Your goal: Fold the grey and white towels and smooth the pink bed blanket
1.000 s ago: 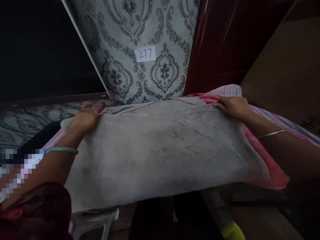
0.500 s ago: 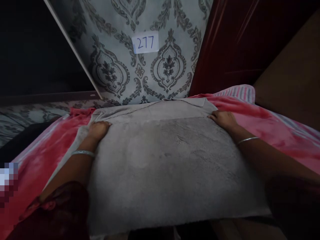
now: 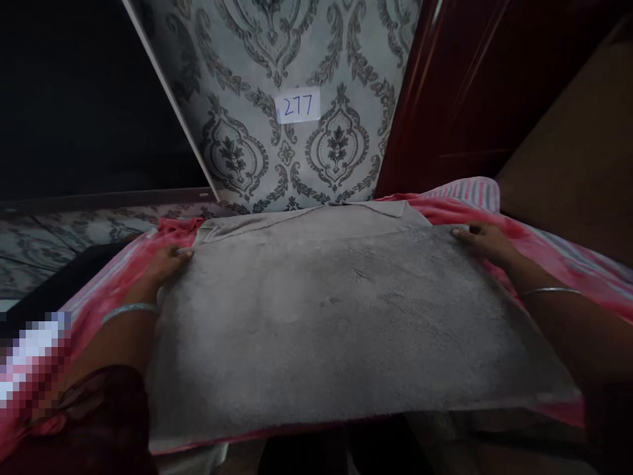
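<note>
A grey plush cloth (image 3: 316, 316) lies spread in front of me, folded over, with its upper layer's edge running across below the far side. My left hand (image 3: 169, 265) pinches the far left corner of that upper layer. At the far right corner, my right hand (image 3: 487, 243) grips the same layer between thumb and fingers. Behind the fold shows a paler strip of the cloth's lower layer, wrinkled on the left and with a turned-over flap at the right. The near edge of the cloth hangs close to my body.
Beneath the cloth is a pink and red blanket (image 3: 534, 244) with striped parts. A patterned wall (image 3: 289, 178) bearing a paper label (image 3: 298, 105) marked 277 stands behind. A dark screen-like panel (image 3: 89, 99) is at left, a dark red panel (image 3: 445, 99) at right.
Both hands have moved apart, left hand leftward and right hand rightward. The upper layer of the grey cloth is now stretched wider, and the view has shifted slightly.
</note>
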Tool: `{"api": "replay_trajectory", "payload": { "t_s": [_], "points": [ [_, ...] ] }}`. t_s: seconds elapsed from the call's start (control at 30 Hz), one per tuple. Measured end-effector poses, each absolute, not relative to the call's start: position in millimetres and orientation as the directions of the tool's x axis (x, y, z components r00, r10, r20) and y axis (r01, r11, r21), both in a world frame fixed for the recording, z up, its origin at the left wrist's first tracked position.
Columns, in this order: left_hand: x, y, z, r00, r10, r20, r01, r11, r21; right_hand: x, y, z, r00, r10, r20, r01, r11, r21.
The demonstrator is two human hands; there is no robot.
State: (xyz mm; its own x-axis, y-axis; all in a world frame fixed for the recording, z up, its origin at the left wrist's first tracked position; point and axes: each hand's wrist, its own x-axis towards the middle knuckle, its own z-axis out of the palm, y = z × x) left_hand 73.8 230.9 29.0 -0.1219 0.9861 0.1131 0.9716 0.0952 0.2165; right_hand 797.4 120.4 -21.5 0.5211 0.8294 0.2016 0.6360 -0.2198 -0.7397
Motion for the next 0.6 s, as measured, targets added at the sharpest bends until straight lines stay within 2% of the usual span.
{"api": "replay_trajectory", "payload": {
  "t_s": [0.1,0.17,0.33,0.47,0.6],
  "points": [
    [77.6,227.5,35.7,-0.286,0.943,0.170,0.896,0.201,0.396,787.6,122.8,-13.5,0.627,0.742,0.238,0.547,-0.201,-0.813],
    [80.6,230.2,41.9,-0.340,0.916,0.212,0.872,0.223,0.436,784.7,130.1,-8.3,0.690,0.666,0.283,0.556,-0.238,-0.796],
    [87.1,252.6,45.2,-0.365,0.900,0.238,0.918,0.306,0.252,783.3,156.9,-13.7,0.765,0.539,0.353,0.586,-0.355,-0.728],
    [93.2,271.6,17.5,-0.316,0.944,0.099,0.943,0.300,0.145,779.0,172.6,-38.1,0.756,0.605,0.249,0.605,-0.502,-0.618],
    [93.1,283.2,-13.1,-0.339,0.936,0.089,0.935,0.325,0.140,781.0,177.5,-54.6,0.756,0.631,0.177,0.608,-0.576,-0.546]
  ]
}}
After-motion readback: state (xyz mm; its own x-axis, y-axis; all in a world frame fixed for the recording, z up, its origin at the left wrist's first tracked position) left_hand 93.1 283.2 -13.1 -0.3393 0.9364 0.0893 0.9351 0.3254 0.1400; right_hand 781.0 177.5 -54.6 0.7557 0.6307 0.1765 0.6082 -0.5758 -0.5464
